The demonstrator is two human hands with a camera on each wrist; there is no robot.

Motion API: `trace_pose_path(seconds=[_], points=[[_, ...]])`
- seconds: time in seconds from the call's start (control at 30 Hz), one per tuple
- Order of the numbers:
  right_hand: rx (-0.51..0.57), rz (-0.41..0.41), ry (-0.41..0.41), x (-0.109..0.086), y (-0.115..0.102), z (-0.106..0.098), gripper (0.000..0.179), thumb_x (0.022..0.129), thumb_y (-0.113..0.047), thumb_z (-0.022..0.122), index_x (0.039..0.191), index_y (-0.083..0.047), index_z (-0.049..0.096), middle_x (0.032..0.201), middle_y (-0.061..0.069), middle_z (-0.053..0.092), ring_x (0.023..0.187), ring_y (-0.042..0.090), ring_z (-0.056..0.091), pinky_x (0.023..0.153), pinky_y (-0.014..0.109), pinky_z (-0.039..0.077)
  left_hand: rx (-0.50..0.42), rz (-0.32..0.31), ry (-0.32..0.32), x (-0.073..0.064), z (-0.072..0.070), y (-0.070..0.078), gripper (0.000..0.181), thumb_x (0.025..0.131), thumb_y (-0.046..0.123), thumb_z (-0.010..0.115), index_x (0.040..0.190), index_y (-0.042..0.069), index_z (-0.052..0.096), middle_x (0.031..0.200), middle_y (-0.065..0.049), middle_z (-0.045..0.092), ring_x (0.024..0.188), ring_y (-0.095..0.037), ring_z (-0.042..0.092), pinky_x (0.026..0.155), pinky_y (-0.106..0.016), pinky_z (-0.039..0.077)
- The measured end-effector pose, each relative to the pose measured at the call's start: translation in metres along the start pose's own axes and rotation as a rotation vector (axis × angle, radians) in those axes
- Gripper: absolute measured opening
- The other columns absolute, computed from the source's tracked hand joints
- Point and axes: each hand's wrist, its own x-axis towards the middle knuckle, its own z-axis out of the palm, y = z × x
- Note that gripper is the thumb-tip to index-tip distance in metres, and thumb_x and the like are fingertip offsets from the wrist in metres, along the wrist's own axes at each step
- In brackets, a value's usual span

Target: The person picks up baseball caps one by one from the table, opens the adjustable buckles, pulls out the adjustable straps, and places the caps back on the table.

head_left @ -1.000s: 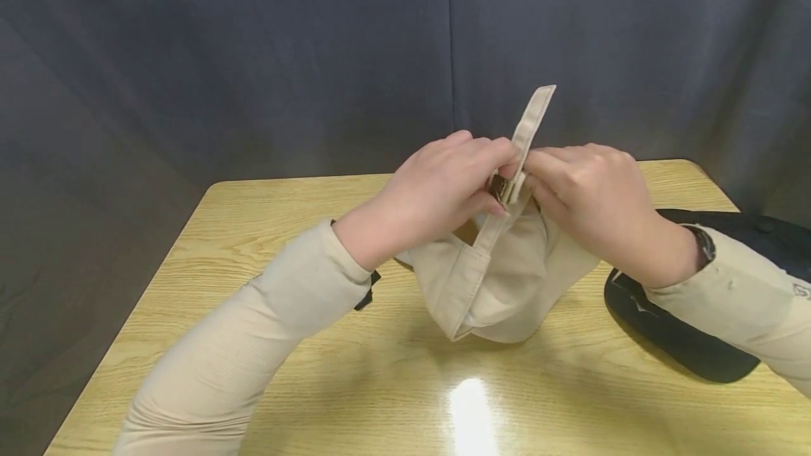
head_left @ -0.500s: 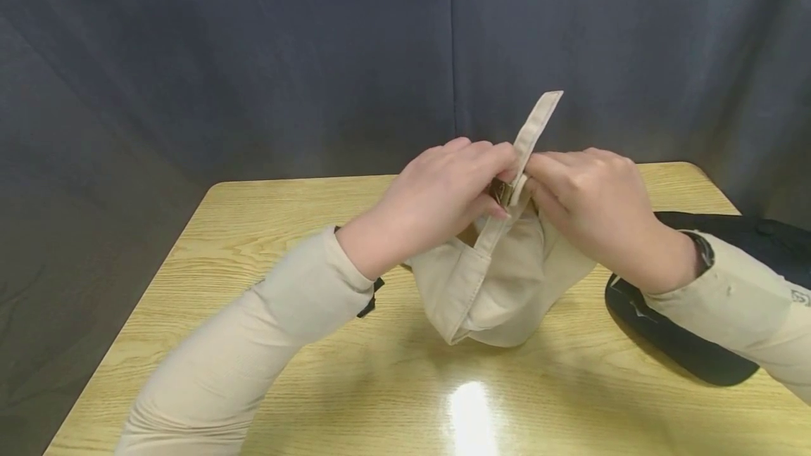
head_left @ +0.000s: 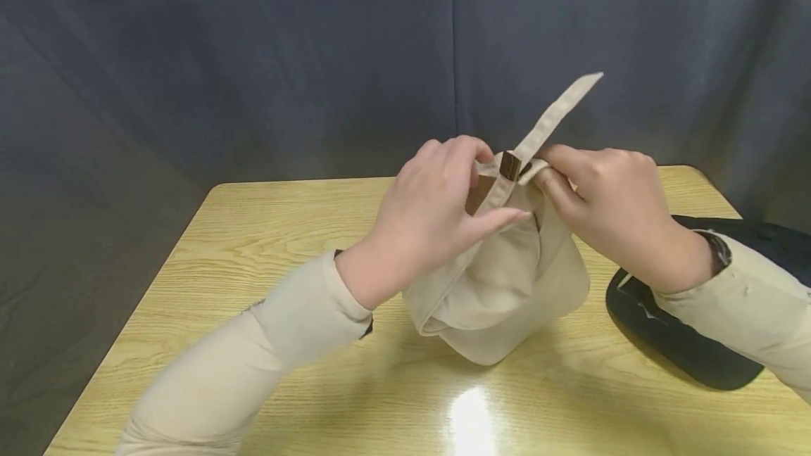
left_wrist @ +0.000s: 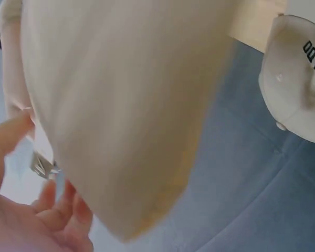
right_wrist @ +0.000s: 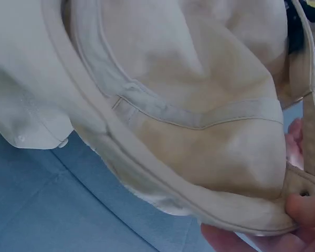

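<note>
A beige cap [head_left: 507,287] is held up over the table, its back strap and opening at the top. The strap's loose end [head_left: 557,115] juts up and right from a metal buckle [head_left: 510,165]. My right hand [head_left: 614,195] pinches the cap's back edge just right of the buckle. In the right wrist view that thumb presses the edge beside the strap [right_wrist: 311,136], with the cap's lining [right_wrist: 199,131] facing the camera. My left hand [head_left: 437,203] is spread at the buckle's left, thumb apart from the fingers; the left wrist view shows the buckle [left_wrist: 42,165] in that gap.
A black cap [head_left: 684,343] lies on the wooden table [head_left: 285,231] at the right, partly under my right forearm. Dark curtains [head_left: 317,55] hang behind the table. Another beige cap [left_wrist: 294,79] with dark letters shows in the left wrist view.
My left fingers and thumb have let go at the buckle and spread apart. The strap's loose end has swung right, and the cap has turned slightly. The right hand keeps its pinch.
</note>
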Motion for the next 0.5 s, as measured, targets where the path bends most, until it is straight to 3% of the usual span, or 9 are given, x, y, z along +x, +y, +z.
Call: trace_pose_path(seconds=[0.1,0.2,0.33,0.5], points=[[0.005,0.004,0.003,0.001,0.0,0.0,0.02,0.086,-0.002,0.062,0.068,-0.007,0.057,0.047,-0.002,0.035,0.041,0.015,0.029,0.04,0.033,0.022,0.055,-0.018,0.036,-0.005,0.003,0.003,0.039,0.082,0.038,0.078,0.101,0.007,0.064,0.08,0.001,0.062,0.07,-0.018,0.052,0.061,-0.027,0.04],[0.028,-0.033,0.004,0.001,0.001,0.0,0.005,0.086,0.002,0.065,0.085,-0.002,0.068,0.047,0.001,0.041,0.042,0.013,0.028,0.04,0.031,0.024,0.115,-0.004,0.091,-0.006,0.007,0.002,0.02,0.089,0.028,0.071,0.097,0.009,0.07,0.079,0.003,0.068,0.068,-0.017,0.056,0.058,-0.028,0.04],[0.043,-0.104,0.001,0.0,0.003,0.002,0.021,0.083,0.004,0.07,0.104,0.0,0.069,0.055,0.009,0.054,0.043,0.015,0.037,0.04,0.032,0.031,0.187,0.055,0.21,-0.003,0.011,-0.006,0.016,0.094,0.02,0.063,0.098,0.012,0.076,0.084,0.004,0.073,0.066,-0.018,0.06,0.056,-0.028,0.04],[0.041,-0.151,-0.014,-0.001,0.003,0.004,0.013,0.083,0.003,0.071,0.093,0.002,0.062,0.06,0.011,0.054,0.047,0.022,0.049,0.041,0.035,0.037,0.218,0.085,0.257,0.0,0.012,-0.013,0.016,0.095,0.02,0.063,0.101,0.016,0.077,0.087,0.004,0.074,0.068,-0.018,0.061,0.056,-0.028,0.041]])
